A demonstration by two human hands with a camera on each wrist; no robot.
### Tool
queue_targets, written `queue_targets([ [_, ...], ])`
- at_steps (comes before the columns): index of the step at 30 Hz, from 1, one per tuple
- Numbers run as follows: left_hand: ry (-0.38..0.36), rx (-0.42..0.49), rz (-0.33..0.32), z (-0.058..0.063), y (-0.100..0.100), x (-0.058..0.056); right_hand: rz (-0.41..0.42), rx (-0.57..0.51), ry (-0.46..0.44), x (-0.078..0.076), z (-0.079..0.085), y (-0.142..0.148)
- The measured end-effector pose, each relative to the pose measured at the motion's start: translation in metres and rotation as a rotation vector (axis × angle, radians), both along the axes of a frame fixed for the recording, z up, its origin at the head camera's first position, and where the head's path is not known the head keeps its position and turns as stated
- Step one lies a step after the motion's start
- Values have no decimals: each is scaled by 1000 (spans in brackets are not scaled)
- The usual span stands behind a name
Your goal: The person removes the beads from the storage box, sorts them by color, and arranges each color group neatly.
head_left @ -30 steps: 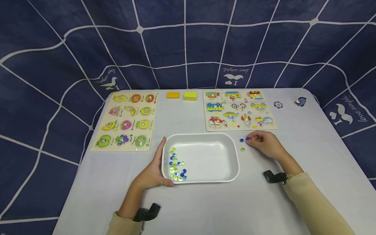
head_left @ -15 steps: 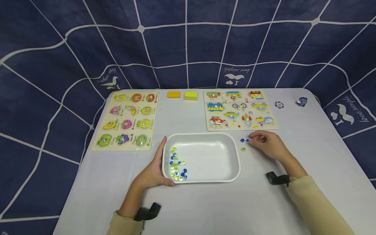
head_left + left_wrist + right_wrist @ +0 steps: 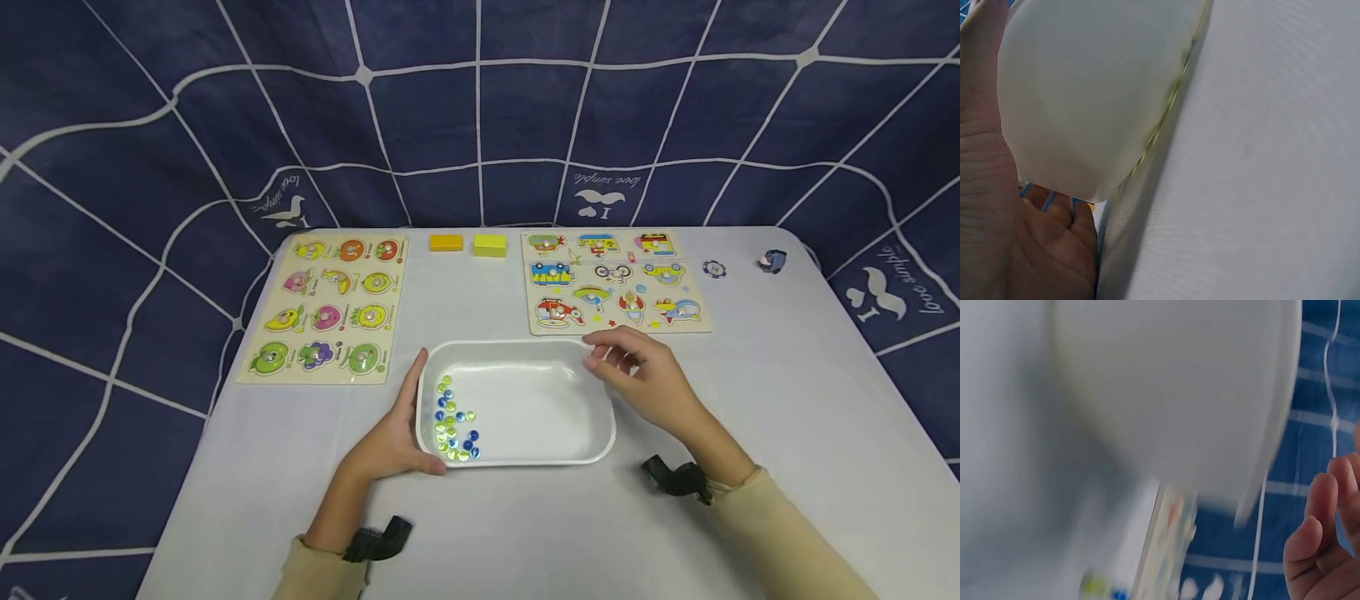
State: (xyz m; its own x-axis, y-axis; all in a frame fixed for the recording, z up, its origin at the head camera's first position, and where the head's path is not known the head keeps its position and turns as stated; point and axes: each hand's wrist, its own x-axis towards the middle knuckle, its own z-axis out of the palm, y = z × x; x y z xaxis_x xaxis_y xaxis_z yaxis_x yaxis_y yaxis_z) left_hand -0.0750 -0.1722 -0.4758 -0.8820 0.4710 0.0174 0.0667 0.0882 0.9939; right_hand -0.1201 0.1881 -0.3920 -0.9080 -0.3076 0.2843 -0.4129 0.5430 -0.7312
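Note:
A white rectangular tray [image 3: 536, 417] sits mid-table, with several small round blue and yellow-green glass beads [image 3: 450, 429] gathered along its left side. My left hand [image 3: 386, 442] grips the tray's left end, fingers along the wall and thumb at the near corner; the left wrist view shows the tray wall [image 3: 1085, 106] between thumb and fingers. At the tray's far right corner is my right hand [image 3: 656, 383], fingers bent, thumb and forefinger tips right at the rim. The blue bead it pinches is hidden by the fingers. Blurred green and blue beads [image 3: 1092, 584] lie on the table in the right wrist view.
A fruit puzzle board [image 3: 322, 308] lies at the back left, a vehicle puzzle board [image 3: 618, 283] at the back right. Orange [image 3: 446, 242] and yellow [image 3: 490, 245] blocks stand between them. A patterned chip [image 3: 714, 268] and a small blue figure [image 3: 772, 261] are at the far right.
My right hand has moved left from the loose beads beside the tray to its far right corner, now covering those beads in the head view. The left hand keeps its hold.

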Motion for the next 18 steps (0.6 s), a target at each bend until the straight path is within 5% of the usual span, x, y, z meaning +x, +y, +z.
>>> queue_targets([
  [6,3,-2,0,0,0,0,164,2,-61,8,-5,-45],
  [18,-2,-20,-8,1,-1,1,334,121,-233,8,-28,-101],
])
